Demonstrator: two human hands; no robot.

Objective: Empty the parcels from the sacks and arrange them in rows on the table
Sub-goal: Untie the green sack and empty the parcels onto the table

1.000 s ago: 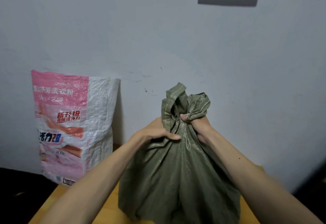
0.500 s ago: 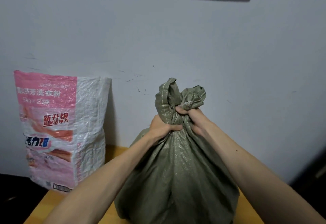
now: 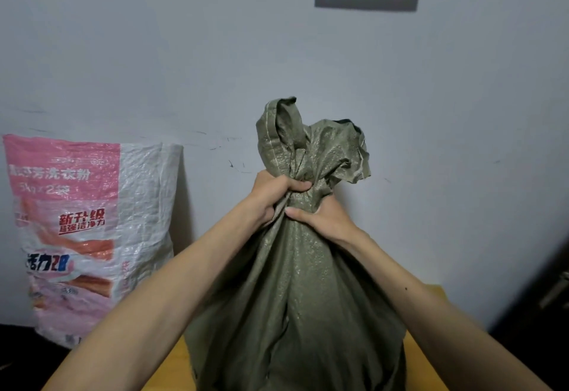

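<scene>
Gripping bunched neck of crinkled woven olive sack (image 3: 295,298), both hands (image 3: 271,196) (image 3: 326,218)

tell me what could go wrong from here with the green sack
1. The left hand and right hand grip the green sack only at its bunched neck. If it is tipped, the hidden contents could pour out at once and slide off the table, which the sack mostly covers.
2. The pink and white sack stands close on the left, so a swinging left elbow might topple it.
</scene>
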